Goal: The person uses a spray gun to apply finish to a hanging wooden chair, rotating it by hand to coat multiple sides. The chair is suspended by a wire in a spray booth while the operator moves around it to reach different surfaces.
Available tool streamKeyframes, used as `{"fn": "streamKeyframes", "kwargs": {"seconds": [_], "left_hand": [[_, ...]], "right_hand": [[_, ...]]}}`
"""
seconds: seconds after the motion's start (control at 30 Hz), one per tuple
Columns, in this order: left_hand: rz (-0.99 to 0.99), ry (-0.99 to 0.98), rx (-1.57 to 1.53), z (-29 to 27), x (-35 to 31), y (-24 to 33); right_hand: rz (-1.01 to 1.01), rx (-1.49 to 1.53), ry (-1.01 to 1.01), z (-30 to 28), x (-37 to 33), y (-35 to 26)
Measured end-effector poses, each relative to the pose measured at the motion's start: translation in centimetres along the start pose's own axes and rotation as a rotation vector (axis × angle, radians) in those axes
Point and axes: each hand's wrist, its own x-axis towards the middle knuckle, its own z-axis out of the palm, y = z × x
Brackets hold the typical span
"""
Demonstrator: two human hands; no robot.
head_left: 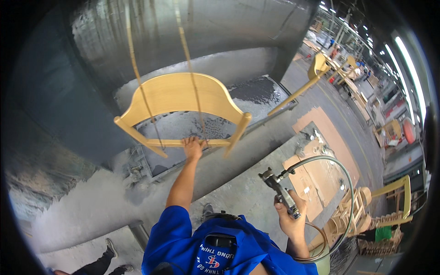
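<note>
A yellow wooden chair frame (172,94) with a curved backrest hangs in front of me on two long thin hangers (185,43). My left hand (193,148) reaches forward and grips its lower crossbar, fingers over the top of the bar. On my right side, my right hand (292,222) is closed around the handle of a spray gun (278,189), held apart from the frame. A grey-green hose (352,197) loops from the gun down past my right arm.
Behind the frame stands a grey metal booth wall (229,27) above a wet tray (256,91). Cardboard (311,183) lies to the right, near stacked wooden parts (346,211). Another yellow frame (302,89) is farther right. A person's legs (103,261) show at lower left.
</note>
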Motion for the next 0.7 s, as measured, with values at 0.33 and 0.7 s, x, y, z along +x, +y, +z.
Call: {"fn": "streamKeyframes", "kwargs": {"seconds": [0.33, 0.7], "left_hand": [[0.036, 0.106, -0.094, -2.4, -2.9, 1.2], [0.040, 0.102, -0.131, -6.5, -19.2, 6.9]], "right_hand": [[-0.012, 0.261, 0.275, -8.4, -4.4, 4.3], [-0.332, -0.028, -0.021, -26.5, -7.7, 2.3]]}}
